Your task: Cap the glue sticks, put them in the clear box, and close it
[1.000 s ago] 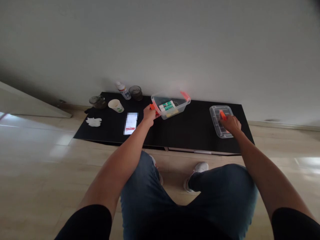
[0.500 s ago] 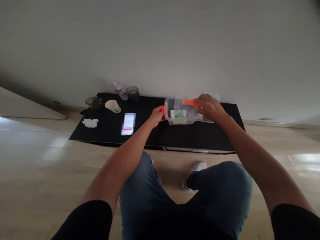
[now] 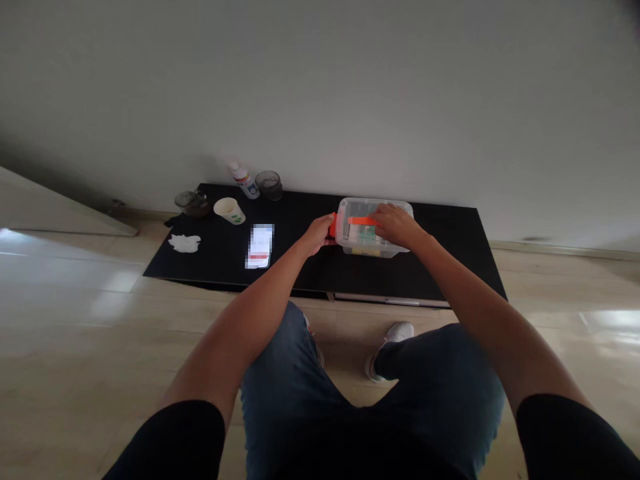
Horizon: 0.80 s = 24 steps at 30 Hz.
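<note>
A clear plastic box (image 3: 373, 248) with orange clips sits on a low black table (image 3: 450, 267). Its clear lid (image 3: 395, 208) with an orange handle lies on top of it. Green and white tubes show through the wall. My left hand (image 3: 316, 235) grips the orange clip at the box's left end. My right hand (image 3: 397, 225) rests on the lid, fingers at the orange handle.
On the table's left part lie a phone (image 3: 261, 246), a paper cup (image 3: 228, 210) on its side, a crumpled tissue (image 3: 185, 243), a small bottle (image 3: 243, 179) and two dark glass jars (image 3: 269, 185). Wall behind; pale wood floor in front, my knees below.
My right hand lifted the lid from the table's right side and carried it left onto the box. The box slid a little to the right under my left hand.
</note>
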{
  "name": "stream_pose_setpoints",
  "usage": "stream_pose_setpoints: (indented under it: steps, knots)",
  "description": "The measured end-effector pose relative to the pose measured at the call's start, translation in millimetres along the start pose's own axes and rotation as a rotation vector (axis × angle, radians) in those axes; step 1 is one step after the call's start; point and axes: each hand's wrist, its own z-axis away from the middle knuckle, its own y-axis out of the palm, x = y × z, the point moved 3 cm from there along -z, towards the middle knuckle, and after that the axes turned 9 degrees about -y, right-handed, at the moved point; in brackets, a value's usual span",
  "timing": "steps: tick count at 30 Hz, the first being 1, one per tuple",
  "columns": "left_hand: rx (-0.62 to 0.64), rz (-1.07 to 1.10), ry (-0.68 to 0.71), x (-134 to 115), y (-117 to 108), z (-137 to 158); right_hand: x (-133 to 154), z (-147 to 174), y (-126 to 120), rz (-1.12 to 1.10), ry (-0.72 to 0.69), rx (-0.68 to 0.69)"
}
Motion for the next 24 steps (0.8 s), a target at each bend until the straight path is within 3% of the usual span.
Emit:
stream_pose_setpoints:
  steps: [8, 10, 13, 16, 18, 20, 24]
  knots:
    - [0.011, -0.103, 0.055, -3.4, 1.6, 7.6, -8.0, 19.1, 9.5, -0.077, 0.074, -0.140]
    - [-0.005, -0.104, 0.052, -3.1, 1.8, 7.1, -21.8, 33.3, 12.7, -0.113, 0.227, -0.272]
    - [-0.037, -0.111, 0.043, -1.9, 1.8, 4.2, -46.4, 61.7, 23.3, -0.238, 0.644, -0.435]
    - [-0.075, -0.118, 0.037, -1.2, 3.6, 1.6, -56.0, 81.3, 43.6, -0.613, 0.915, -0.338]
    - [-0.098, -0.106, 0.026, -1.5, 6.4, 1.5, -52.3, 84.9, 53.9, -0.907, 0.941, -0.250]
    - [-0.125, -0.093, 0.017, -3.2, 9.5, 3.0, -48.3, 84.6, 56.0, -1.022, 0.932, -0.254]
    - [-0.223, -0.270, 0.098, -14.1, 14.2, 9.4, -48.7, 80.9, 49.0, -0.864, 0.946, -0.316]
